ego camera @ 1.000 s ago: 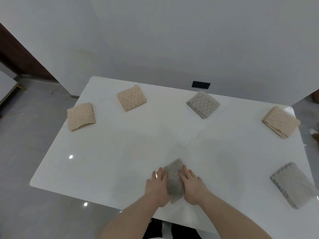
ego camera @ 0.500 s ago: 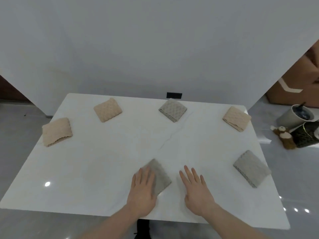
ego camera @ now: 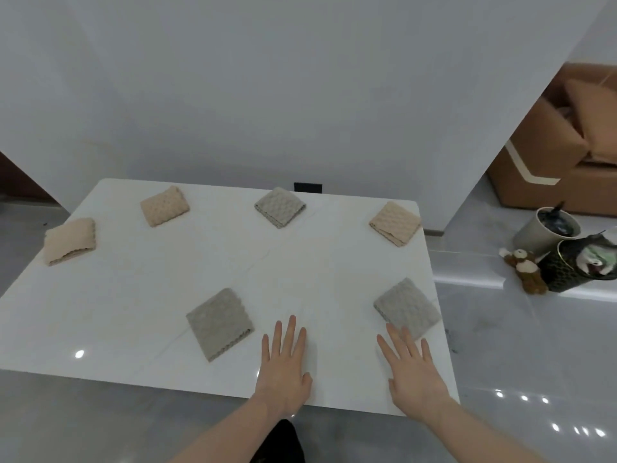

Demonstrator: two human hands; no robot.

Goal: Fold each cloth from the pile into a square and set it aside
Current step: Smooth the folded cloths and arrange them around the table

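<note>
Several folded square cloths lie spread on the white table [ego camera: 300,269]. A grey one [ego camera: 218,323] sits near the front, left of my left hand [ego camera: 283,365], which rests flat and open on the tabletop, holding nothing. My right hand [ego camera: 412,375] lies flat and open near the table's front right corner, its fingertips just short of another grey cloth [ego camera: 405,307]. Farther back are a grey cloth [ego camera: 279,207] and beige cloths at the far right [ego camera: 395,222], back left [ego camera: 164,206] and left edge [ego camera: 70,240].
The table's front edge runs just under my wrists and its right edge is beside my right hand. On the floor to the right stand two cups [ego camera: 547,230] [ego camera: 582,264], a small plush toy [ego camera: 526,269] and a brown cardboard box [ego camera: 567,145]. A white wall is behind the table.
My left hand has let go of the front grey cloth and moved right of it; both hands now lie flat on bare table. The view has shifted to the right.
</note>
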